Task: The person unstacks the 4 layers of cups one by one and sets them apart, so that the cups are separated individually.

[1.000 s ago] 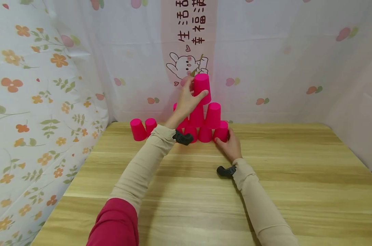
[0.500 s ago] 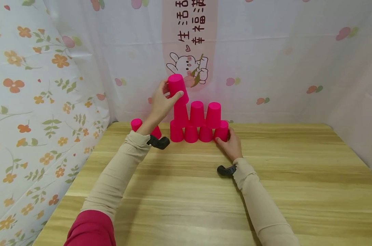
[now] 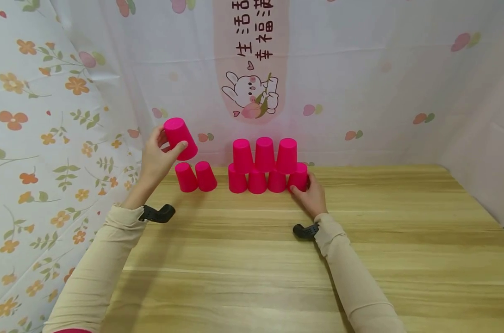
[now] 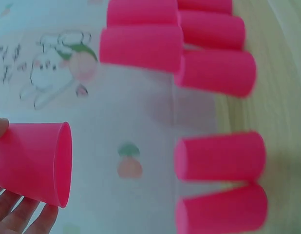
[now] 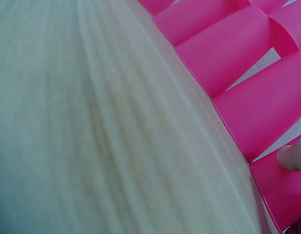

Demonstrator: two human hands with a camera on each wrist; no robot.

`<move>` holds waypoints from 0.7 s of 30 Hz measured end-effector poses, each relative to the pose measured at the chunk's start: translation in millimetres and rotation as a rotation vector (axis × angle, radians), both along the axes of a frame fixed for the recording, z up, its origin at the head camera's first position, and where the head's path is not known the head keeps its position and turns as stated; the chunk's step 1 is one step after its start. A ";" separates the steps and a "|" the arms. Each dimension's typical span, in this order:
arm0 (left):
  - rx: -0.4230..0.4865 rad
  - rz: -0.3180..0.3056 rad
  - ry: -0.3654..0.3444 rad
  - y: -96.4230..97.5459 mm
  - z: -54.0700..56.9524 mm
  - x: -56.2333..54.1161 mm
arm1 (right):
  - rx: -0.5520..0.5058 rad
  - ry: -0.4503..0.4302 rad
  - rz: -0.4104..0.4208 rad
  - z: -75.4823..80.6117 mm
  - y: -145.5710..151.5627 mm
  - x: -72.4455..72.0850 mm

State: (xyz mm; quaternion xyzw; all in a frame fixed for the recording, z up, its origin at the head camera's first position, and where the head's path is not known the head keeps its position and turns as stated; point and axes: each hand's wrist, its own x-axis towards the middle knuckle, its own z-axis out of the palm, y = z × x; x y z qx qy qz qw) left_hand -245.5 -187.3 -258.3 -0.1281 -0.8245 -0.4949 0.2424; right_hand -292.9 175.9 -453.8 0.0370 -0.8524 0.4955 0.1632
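My left hand (image 3: 156, 155) grips an upside-down pink plastic cup (image 3: 180, 138) between thumb and fingers, raised above two pink cups standing side by side on the table. In the left wrist view, the held cup (image 4: 31, 161) shows its wide rim. To the right stands a two-level stack of upside-down pink cups, with three upper cups (image 3: 264, 155) resting on a bottom row (image 3: 257, 181). At the right end of that row, my right hand (image 3: 312, 196) holds the last cup (image 3: 298, 175) with thumb and fingers around its sides; the right wrist view has the thumb (image 5: 292, 157) against it.
The two separate cups (image 3: 206, 176) stand left of the stack, with a gap between. Behind the wooden table (image 3: 252, 259) hangs a printed cloth (image 3: 360, 92), and a floral cloth (image 3: 47, 185) runs along the left side. Each wrist carries a black camera mount (image 3: 158, 213).
My left hand has carried the cup left and lower, from above the stack to over the two separate cups. The stack's top level of three is now uncovered. My right hand stays put.
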 end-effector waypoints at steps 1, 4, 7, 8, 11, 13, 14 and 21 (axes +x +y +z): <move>-0.012 0.019 -0.003 -7.1 -5.0 -1.8 | 0.004 -0.003 0.000 0.3 0.3 0.0; -0.003 0.083 0.001 -26.3 -21.6 -9.3 | 0.012 -0.009 -0.001 0.7 0.6 0.0; 0.048 0.162 0.000 -38.4 -34.6 -12.0 | 0.013 -0.007 0.000 -0.7 1.3 -0.7; 0.071 0.182 -0.001 -41.8 -38.6 -12.1 | 0.012 -0.005 0.000 -1.1 1.5 -0.9; 0.095 0.230 -0.010 -52.2 -51.9 -12.6 | 0.010 0.002 -0.001 -2.5 2.3 -2.1; 0.085 0.247 -0.028 -58.1 -60.4 -12.5 | 0.010 0.007 0.000 -2.4 2.4 -2.2; 0.080 0.258 -0.034 -63.5 -67.8 -16.2 | 0.010 0.011 0.000 -2.3 2.1 -2.3; 0.022 0.330 -0.091 -75.0 -87.6 -16.2 | 0.011 0.001 -0.001 0.6 0.5 0.1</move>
